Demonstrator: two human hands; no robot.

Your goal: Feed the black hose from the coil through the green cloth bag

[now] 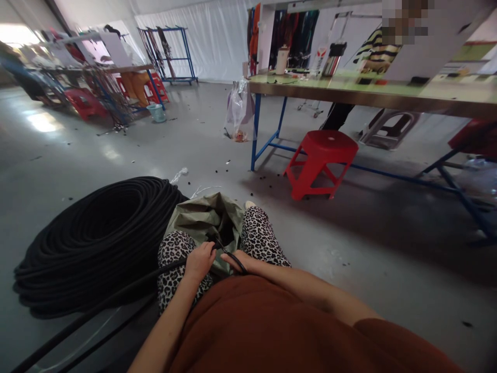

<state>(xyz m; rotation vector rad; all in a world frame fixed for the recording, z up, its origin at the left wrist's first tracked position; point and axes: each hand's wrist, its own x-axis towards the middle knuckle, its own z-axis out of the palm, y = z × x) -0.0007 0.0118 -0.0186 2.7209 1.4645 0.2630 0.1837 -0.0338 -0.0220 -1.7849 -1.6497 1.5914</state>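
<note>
My left hand (199,260) is closed round a thick black cord (171,266), close to its end. That cord runs back over my left thigh to the lower left. In my right hand (241,261) is a pair of scissors (222,244) with a black looped handle, the blades close to the cord's end. Whether the blades touch the cord I cannot tell. Below both hands, between my knees, an olive-green sack (194,216) gapes open, its inside dark. A large coil of black cord (97,233) lies on the floor to my left.
A red stool (324,160) stands before a long worktable (349,96) with blue legs. Behind it is a person in a striped top (375,52). A clear plastic bag (239,111) hangs at its corner. Another bench, a small bucket (157,113) and a blue rack (188,52) are farther left.
</note>
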